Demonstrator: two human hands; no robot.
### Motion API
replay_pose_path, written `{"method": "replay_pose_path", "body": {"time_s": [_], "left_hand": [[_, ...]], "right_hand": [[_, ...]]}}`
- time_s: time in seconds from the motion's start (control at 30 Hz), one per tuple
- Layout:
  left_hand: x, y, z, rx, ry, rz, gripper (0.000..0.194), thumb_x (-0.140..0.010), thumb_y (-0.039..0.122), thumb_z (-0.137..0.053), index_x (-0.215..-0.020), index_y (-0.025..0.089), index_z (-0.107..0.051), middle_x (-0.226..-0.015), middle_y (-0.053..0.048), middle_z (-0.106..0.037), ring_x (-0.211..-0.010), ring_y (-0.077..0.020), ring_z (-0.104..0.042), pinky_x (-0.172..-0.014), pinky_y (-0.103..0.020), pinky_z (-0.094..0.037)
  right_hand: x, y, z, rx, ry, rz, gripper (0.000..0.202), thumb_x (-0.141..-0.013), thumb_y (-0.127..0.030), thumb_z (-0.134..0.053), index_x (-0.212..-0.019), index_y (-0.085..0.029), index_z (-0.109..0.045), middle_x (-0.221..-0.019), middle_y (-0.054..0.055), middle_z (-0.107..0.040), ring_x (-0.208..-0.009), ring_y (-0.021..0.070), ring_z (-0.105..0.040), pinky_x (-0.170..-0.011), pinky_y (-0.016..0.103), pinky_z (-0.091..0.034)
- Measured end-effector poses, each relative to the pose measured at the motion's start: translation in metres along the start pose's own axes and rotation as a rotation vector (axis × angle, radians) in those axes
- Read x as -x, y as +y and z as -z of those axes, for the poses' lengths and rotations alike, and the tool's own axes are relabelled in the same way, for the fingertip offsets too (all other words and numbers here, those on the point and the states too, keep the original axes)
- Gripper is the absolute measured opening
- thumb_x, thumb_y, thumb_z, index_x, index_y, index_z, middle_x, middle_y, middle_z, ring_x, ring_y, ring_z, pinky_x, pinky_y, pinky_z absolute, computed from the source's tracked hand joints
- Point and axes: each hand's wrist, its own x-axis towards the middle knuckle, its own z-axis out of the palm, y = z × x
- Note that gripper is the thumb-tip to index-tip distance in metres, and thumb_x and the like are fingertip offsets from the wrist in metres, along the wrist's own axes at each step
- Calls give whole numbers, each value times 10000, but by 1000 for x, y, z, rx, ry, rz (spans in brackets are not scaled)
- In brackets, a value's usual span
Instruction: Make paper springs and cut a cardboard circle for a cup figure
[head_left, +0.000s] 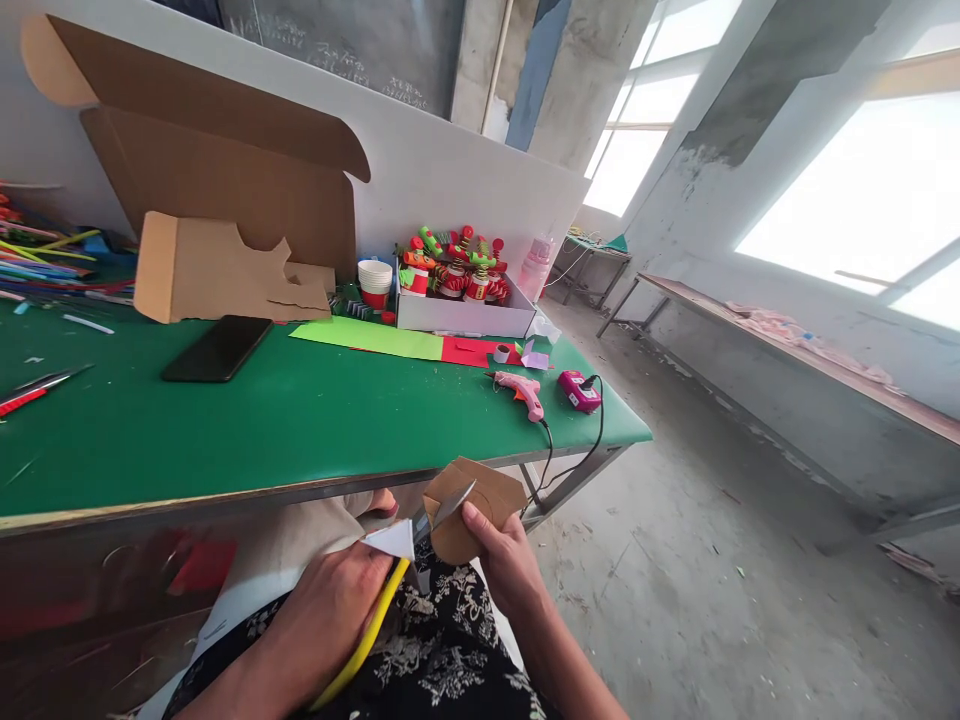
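"Left hand (337,595): how is it held?"

"Its fingers are curled around the scissors (454,503), whose yellow handle (375,630) is partly covered. A white folded piece (394,540) is seen at the fingertips; whether it is pinched or attached cannot be told."

"Could trouble be caused by that?"

"Possibly. If the blades were caught by it, or the view blocked, the cut could be thrown off."

"And the cardboard piece (501,488)?"

"It is held above the lap, in front of the green table (247,430), with the blades laid across it. A curved line is faintly marked there; if the piece were twisted, that line could be missed."

"By what is it steadied?"

"By the right hand (514,565), by which its edge is pinched, thumb on top. The thumb is placed near the blade tip, so skin could be nicked by a slip."

"Anything farther right?"

"The pink glue gun (523,393) is set near the table edge. If its hanging cord (551,462) were snagged by an arm, it could be dragged off."
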Motion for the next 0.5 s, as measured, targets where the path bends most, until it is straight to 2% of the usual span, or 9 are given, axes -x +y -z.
{"method": "replay_pose_path", "body": {"time_s": [0.1, 0.2, 0.5], "left_hand": [[-2, 2, 2, -16, -99, 37, 330, -789, 160, -360, -941, 206, -650, -947, -111, -724, -863, -252, -692, -791, -344, -537], [-4, 7, 6, -31, -178, 83, 329, -774, 152, -368, -946, 194, -645, -936, -119, -717, -881, -247, -690, -826, -344, -534], [-3, 14, 14, -17, -236, 113, 323, -774, 149, -348, -939, 200, -621, -926, -129, -715, -883, -249, -696, -815, -344, -530]], "right_hand": [[0, 2, 0, -11, 14, 3, 567, -556, -504, -888, -977, -164, -719, -981, 92, -765, -933, 264, -694, -881, 381, -515], [0, 3, -1, -10, 27, 12, 581, -549, -502, -890, -981, -157, -711, -986, 97, -762, -927, 260, -693, -876, 374, -516], [1, 1, 3, 12, 42, 23, 549, -570, -476, -885, -990, -172, -704, -1039, 100, -755, -977, 270, -689, -900, 373, -513]]}}
